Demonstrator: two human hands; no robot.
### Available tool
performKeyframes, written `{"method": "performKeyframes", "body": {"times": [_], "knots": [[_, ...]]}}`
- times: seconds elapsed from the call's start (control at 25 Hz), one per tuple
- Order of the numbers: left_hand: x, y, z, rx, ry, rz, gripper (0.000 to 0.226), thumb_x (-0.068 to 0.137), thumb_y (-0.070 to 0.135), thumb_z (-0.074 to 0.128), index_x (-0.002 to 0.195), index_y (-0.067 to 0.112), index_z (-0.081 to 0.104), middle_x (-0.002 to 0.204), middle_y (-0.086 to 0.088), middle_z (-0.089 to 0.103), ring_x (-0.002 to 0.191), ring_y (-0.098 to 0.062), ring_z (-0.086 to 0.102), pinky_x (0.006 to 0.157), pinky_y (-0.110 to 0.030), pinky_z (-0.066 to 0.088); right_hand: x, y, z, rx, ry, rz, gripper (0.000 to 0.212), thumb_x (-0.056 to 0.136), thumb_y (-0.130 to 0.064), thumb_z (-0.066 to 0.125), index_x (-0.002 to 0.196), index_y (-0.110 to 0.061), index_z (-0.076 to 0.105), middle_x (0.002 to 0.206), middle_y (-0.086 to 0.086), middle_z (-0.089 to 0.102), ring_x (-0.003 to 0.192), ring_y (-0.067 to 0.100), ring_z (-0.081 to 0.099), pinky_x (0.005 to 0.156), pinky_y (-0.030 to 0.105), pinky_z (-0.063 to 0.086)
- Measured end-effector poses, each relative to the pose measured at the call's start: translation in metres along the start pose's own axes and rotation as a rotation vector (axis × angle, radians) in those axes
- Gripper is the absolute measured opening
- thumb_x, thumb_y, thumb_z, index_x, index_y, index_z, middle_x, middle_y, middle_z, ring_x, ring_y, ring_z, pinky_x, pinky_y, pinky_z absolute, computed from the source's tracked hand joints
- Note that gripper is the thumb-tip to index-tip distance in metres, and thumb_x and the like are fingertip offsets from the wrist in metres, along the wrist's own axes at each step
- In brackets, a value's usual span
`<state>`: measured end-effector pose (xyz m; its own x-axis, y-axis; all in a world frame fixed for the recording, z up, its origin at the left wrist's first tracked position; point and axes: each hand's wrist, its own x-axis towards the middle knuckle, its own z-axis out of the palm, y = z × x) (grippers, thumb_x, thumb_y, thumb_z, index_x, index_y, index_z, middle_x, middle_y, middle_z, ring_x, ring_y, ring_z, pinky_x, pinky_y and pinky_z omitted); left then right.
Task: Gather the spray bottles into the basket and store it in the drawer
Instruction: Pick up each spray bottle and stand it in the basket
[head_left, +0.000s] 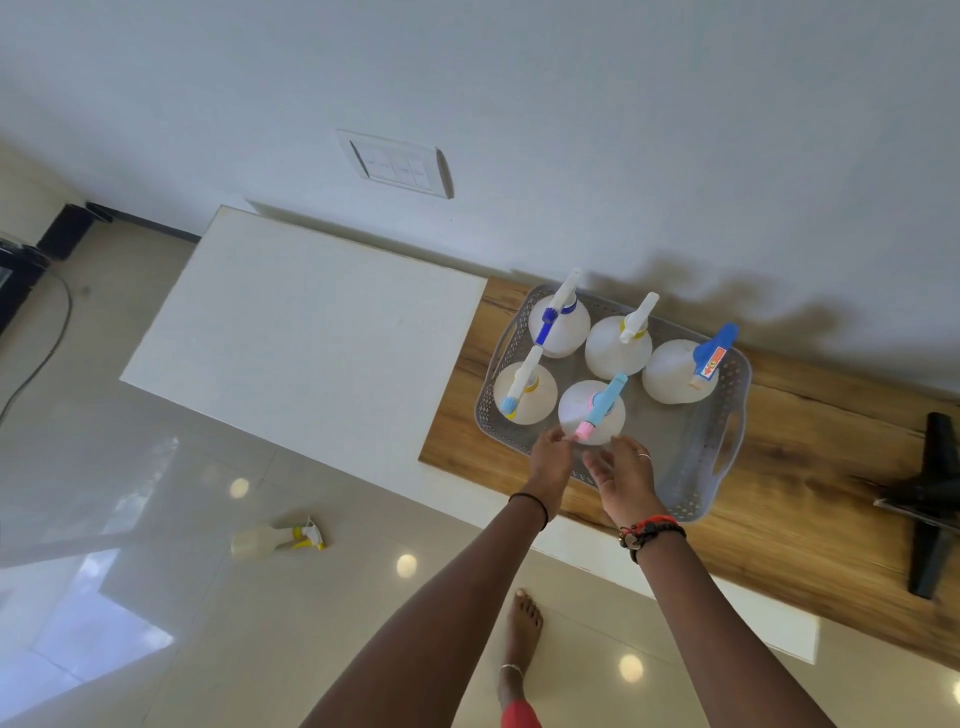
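Head view: five white round-bodied spray bottles stand upright in the grey perforated basket (727, 452) on the wooden counter (810, 493); the nearest bottle (592, 410) has a light-blue trigger head with a pink nozzle. Left hand (549, 460) touches that nozzle with its fingertips, right hand (623, 480) hovers just beside it, fingers spread, gripping nothing. A sixth bottle (278, 538), yellow-trimmed, lies on the floor (156, 519), near left

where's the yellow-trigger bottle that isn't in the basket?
Head view, lower left: the yellow-trigger bottle lies on its side on the floor tiles, apart from the basket and left of both hands.
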<state>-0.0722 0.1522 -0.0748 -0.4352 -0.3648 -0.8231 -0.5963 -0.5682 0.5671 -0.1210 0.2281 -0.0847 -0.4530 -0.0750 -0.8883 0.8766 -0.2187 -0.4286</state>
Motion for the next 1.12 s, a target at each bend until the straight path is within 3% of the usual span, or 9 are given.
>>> {"method": "performKeyframes", "body": {"times": [0.16,0.28,0.36,0.56,0.72,0.88,1.0,1.12], "knots": [[-0.025,-0.013,-0.019,-0.001,0.066,0.051,0.035,0.095,0.012,0.042,0.130,0.008,0.051,0.125,-0.011,0.058,0.119,-0.023,0.055,0.105,-0.035,0.044,-0.011,0.014,-0.005,0.001,0.128,-0.051,0.018,0.095,-0.002,0.039,0.110,-0.005,0.048,0.087,0.012,0.051,0.076,0.020,0.056,0.084,0.031,0.055],[-0.051,-0.034,-0.050,-0.026,0.100,0.088,0.029,0.097,0.016,0.042,0.119,0.008,0.059,0.110,-0.005,0.065,0.102,-0.017,0.063,0.093,-0.031,0.049,-0.028,0.035,-0.006,-0.019,0.213,-0.097,0.015,0.095,-0.002,0.036,0.102,-0.003,0.049,0.080,0.009,0.053,0.066,0.018,0.056,0.063,0.025,0.051],[-0.066,-0.052,-0.080,-0.048,0.130,0.099,0.028,0.098,0.015,0.042,0.115,0.006,0.062,0.110,-0.009,0.067,0.093,-0.014,0.064,0.083,-0.026,0.050,-0.043,0.056,-0.003,-0.043,0.240,-0.118,0.014,0.096,-0.004,0.038,0.092,-0.007,0.051,0.078,0.009,0.053,0.063,0.017,0.055,0.061,0.024,0.049],[-0.092,-0.100,-0.188,-0.013,0.277,0.098,0.026,0.098,0.014,0.043,0.110,0.004,0.064,0.111,-0.013,0.068,0.090,-0.016,0.065,0.083,-0.026,0.048,-0.083,0.136,0.019,-0.184,0.157,-0.032,0.013,0.098,-0.010,0.046,0.110,-0.007,0.050,0.101,0.015,0.056,0.084,0.025,0.059,0.085,0.036,0.053],[-0.108,-0.137,-0.293,-0.006,0.400,0.066,0.026,0.099,0.011,0.043,0.109,-0.002,0.064,0.105,-0.016,0.068,0.089,-0.020,0.063,0.081,-0.026,0.044,-0.110,0.220,0.055,-0.332,0.052,0.085,0.009,0.097,-0.010,0.047,0.104,-0.006,0.051,0.082,0.008,0.054,0.071,0.018,0.054,0.067,0.028,0.050],[-0.123,-0.169,-0.404,0.020,0.467,0.041,0.028,0.099,0.012,0.043,0.108,-0.004,0.065,0.101,-0.014,0.068,0.091,-0.021,0.062,0.085,-0.033,0.046,-0.138,0.312,0.097,-0.418,-0.019,0.141,0.015,0.096,-0.010,0.048,0.082,-0.014,0.050,0.081,0.007,0.053,0.070,0.017,0.052,0.065,0.028,0.047],[-0.129,-0.188,-0.484,0.040,0.487,0.034,0.028,0.098,0.013,0.044,0.107,-0.003,0.065,0.101,-0.014,0.067,0.092,-0.021,0.062,0.094,-0.037,0.047,-0.157,0.381,0.123,-0.497,-0.037,0.156,0.015,0.094,-0.011,0.049,0.079,-0.014,0.049,0.081,0.006,0.053,0.069,0.017,0.051,0.064,0.027,0.046],[-0.130,-0.204,-0.558,0.070,0.487,0.043,0.027,0.098,0.014,0.044,0.106,0.000,0.065,0.104,-0.014,0.068,0.094,-0.020,0.062,0.093,-0.035,0.047,-0.167,0.445,0.146,-0.557,-0.063,0.192,0.012,0.094,-0.014,0.051,0.082,-0.014,0.050,0.082,0.006,0.052,0.070,0.016,0.050,0.064,0.026,0.046]]}}
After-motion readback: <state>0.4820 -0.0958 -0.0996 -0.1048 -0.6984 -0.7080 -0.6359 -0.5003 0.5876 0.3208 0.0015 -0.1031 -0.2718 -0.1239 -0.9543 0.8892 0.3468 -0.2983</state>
